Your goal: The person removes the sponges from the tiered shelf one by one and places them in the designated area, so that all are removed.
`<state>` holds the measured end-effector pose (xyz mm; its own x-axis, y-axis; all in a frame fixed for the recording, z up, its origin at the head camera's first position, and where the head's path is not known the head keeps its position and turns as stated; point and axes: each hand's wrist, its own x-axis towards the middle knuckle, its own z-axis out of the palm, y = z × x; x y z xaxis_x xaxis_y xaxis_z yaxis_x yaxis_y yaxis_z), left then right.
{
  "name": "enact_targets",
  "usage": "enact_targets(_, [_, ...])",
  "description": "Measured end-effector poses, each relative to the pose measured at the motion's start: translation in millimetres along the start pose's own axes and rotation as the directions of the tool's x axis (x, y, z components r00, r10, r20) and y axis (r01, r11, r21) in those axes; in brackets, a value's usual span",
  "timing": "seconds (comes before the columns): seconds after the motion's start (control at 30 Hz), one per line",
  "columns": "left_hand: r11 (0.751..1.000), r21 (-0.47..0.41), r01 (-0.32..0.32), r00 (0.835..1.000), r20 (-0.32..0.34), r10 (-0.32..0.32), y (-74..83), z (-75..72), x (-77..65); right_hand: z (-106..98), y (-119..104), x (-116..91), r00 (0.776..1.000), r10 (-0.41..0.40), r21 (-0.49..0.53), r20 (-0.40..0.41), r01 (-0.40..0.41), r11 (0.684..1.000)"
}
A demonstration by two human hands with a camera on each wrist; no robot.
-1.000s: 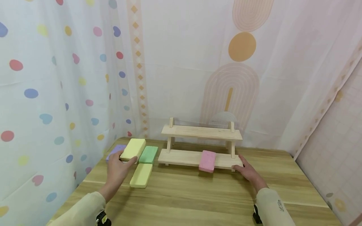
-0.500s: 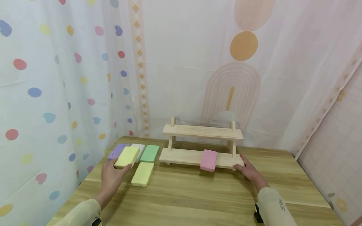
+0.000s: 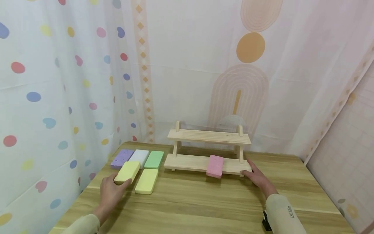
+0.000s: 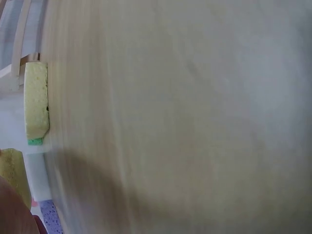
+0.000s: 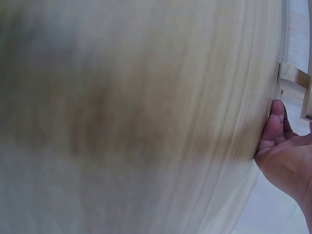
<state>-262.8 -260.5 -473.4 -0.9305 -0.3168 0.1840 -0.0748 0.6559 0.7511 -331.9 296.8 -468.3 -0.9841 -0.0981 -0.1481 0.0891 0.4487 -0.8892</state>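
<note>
In the head view, my left hand (image 3: 112, 193) pinches a yellow sponge (image 3: 127, 171) between thumb and fingers, close over the table. That sponge (image 4: 14, 170) sits at the left edge of the left wrist view. Behind it lie a purple sponge (image 3: 122, 158), a white sponge (image 3: 139, 158) and a green sponge (image 3: 154, 159) in a row. A second yellow sponge (image 3: 147, 181) lies in front of the green one. My right hand (image 3: 257, 178) holds the right end of a two-tier wooden shelf (image 3: 187, 162), thumb at the front edge. A pink sponge (image 3: 215, 166) rests on its lower board, overhanging the front.
The wood-grain table (image 3: 187, 208) carries everything. The shelf's upper board (image 3: 208, 135) bears nothing. A dotted curtain (image 3: 58, 113) hangs along the left, and a patterned curtain (image 3: 187, 81) closes off the back.
My left hand has brought the yellow sponge toward me and lower, from above the white sponge to in front of it, uncovering the white one. My right hand stays at the shelf's end.
</note>
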Motion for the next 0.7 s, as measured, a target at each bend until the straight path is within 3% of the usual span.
enact_targets(0.23, [0.999, 0.044, -0.014, 1.0, -0.003, 0.015, -8.0, 4.5, 1.7, 0, 0, 0, 1.0, 0.006, -0.001, -0.008, -0.006, 1.0])
enact_targets(0.5, [0.997, 0.077, 0.004, 0.998, 0.063, -0.009, -12.6, 5.5, -1.6, -1, 7, 4, 1.0, -0.024, 0.019, -0.016, 0.024, 1.0])
enact_targets(0.7, [0.995, 0.098, 0.008, 0.996, 0.087, -0.016, -15.6, 6.9, -2.3, 1, 3, 2, 1.0, -0.002, 0.008, -0.014, 0.002, 1.0])
